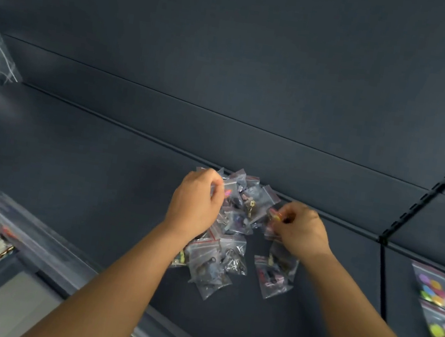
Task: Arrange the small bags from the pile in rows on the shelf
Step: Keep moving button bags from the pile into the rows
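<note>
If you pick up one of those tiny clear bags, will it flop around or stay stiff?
Probably floppy: the small bags are thin, crinkled clear plastic. Likely light too, since the right hand lifts one with just its fingers. The shiny film may be a bit slippery, and the little trinkets inside would likely shift.

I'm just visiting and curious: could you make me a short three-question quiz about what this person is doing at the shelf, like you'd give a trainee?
1. True or false: the small bags are already laid out in neat rows on the dark shelf.
2. Which hand pinches a small bag with something red inside? A) left hand B) right hand C) neither
3. Fill in: two clear bags lie a little apart from the pile, on its ___ side.

Key
1. False: they lie heaped and overlapping in one pile.
2. B: the red-filled bag is at the right hand's fingertips.
3. Right.
</note>
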Demonstrator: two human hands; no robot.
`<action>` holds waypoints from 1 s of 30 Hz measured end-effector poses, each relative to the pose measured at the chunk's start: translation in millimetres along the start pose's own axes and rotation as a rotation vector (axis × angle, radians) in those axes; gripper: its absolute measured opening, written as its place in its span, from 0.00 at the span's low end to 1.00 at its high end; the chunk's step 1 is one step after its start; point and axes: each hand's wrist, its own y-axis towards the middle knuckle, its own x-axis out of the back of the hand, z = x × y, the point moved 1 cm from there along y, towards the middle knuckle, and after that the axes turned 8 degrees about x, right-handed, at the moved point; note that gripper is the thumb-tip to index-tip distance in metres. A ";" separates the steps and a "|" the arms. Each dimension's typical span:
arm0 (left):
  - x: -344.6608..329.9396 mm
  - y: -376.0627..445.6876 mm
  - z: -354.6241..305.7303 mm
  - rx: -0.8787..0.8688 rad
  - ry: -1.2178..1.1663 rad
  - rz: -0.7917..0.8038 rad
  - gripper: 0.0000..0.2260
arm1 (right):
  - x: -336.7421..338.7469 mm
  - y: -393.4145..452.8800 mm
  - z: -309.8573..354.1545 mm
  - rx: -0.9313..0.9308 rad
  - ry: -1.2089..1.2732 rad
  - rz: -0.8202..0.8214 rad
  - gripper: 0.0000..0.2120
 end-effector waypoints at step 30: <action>-5.1 -123.0 -117.8 0.066 -0.666 0.471 0.04 | 83.4 -184.6 -3.6 -0.154 0.869 -0.409 0.02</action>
